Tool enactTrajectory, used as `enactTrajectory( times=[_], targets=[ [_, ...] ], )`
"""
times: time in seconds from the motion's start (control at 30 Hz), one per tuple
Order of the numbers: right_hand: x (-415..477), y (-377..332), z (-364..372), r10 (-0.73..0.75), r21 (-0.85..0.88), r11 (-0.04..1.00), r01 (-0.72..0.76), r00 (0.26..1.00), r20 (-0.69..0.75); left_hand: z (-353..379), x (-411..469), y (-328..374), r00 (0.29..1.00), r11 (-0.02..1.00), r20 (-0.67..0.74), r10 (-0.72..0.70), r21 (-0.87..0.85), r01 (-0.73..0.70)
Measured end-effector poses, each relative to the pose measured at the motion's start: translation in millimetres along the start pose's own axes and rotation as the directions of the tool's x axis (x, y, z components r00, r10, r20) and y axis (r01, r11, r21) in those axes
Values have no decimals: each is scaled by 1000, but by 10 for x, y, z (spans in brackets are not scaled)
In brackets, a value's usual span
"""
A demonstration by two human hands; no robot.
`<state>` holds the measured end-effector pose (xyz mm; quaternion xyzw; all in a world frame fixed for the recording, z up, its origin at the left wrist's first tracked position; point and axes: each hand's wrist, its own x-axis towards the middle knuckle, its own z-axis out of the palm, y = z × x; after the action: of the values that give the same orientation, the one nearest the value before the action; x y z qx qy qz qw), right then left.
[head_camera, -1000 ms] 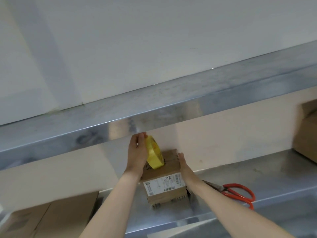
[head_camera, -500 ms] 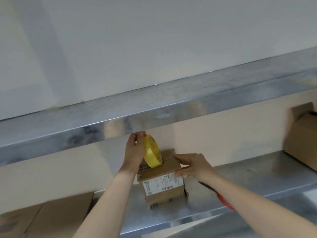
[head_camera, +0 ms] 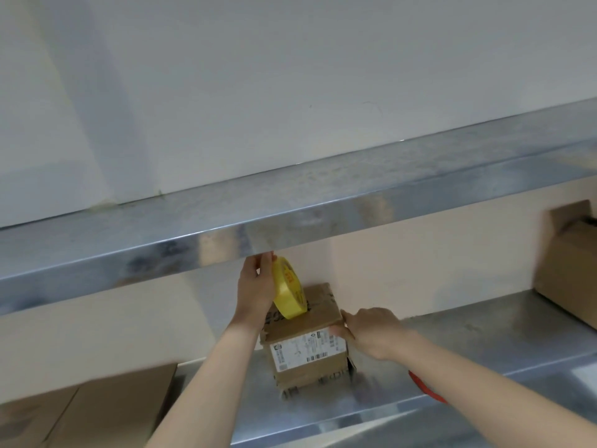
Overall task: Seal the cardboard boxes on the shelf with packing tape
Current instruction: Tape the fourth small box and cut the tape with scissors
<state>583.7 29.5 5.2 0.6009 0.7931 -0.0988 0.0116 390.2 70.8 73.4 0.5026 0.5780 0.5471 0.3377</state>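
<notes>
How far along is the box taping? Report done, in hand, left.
Done: no finished tape strip shows plainly. In hand: left hand grips the yellow tape roll over the small box; right hand holds its right top corner. Left: the box at right, flap up, and boxes at lower left.

The small box (head_camera: 307, 324) has a white label (head_camera: 308, 352) with barcodes on its front. Its words, and red marks on the tape roll (head_camera: 287, 299), seem unreadable.

Steel shelf (head_camera: 468, 344), small labelled box (head_camera: 307, 347) in the middle, bigger boxes left (head_camera: 97, 409) and right (head_camera: 568, 282), red-handled scissors (head_camera: 426, 388) partly hidden.
</notes>
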Motion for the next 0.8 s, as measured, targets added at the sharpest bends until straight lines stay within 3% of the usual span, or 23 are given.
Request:
enactTrajectory(
  times=[0.13, 0.23, 0.4, 0.47, 0.57, 0.73, 0.8],
  targets=[
    [49, -23, -79, -11, 6, 1000, 11, 997, -72, -17, -20, 35, 999, 999, 10, -38, -15, 38],
    [38, -33, -89, 3, 79, 997, -3, 1000, 5, -46, -15, 82, 995, 994, 30, -96, -45, 97],
    [-36, 21, -198, -2, 145, 989, -4, 999, 38, -133, -69, 217, 955, 909, 110, -277, -294, 297],
    [-73, 28, -227, -24, 204, 978, 29, 999, -29, -160, -81, 227, 941, 881, 130, -312, -333, 337],
    [-120, -66, -231, -13, 354, 933, 67, 988, -154, -181, -103, 270, 936, 869, 125, -329, -348, 352],
    [-57, -202, 67, -34, 412, 907, 85, 991, -129, -314, -140, 307, 944, 860, 89, -319, -392, 327],
    [-67, -38, -21, 0, 525, 850, 52, 995, -98, -402, -127, 312, 943, 842, 60, -327, -435, 320]
  ],
)
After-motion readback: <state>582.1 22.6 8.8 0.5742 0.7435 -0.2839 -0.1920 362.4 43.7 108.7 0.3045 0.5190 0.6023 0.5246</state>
